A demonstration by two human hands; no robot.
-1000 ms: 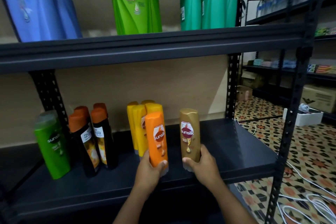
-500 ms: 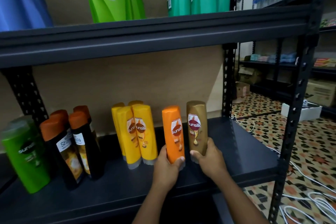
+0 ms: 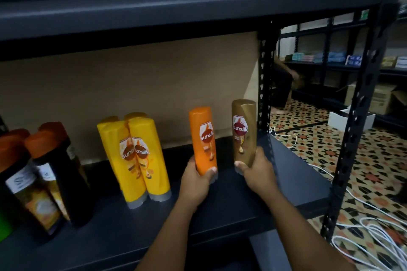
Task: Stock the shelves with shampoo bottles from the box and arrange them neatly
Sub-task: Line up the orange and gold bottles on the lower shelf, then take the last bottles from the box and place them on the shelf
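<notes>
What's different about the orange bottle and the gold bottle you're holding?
The orange bottle is bright orange; the gold bottle is a brownish gold. The orange bottle is in the left hand; the gold bottle is in the right hand. The orange bottle sits nearer the yellow bottles; the gold bottle is nearer the shelf post. Both say Sunsilk, stand cap-down and are gripped low.

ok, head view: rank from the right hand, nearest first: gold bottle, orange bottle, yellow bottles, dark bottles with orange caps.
1. gold bottle: gripped at its base by the right hand.
2. orange bottle: just left, held by the left hand.
3. yellow bottles: further left, mid-shelf.
4. dark bottles with orange caps: far left.
</notes>
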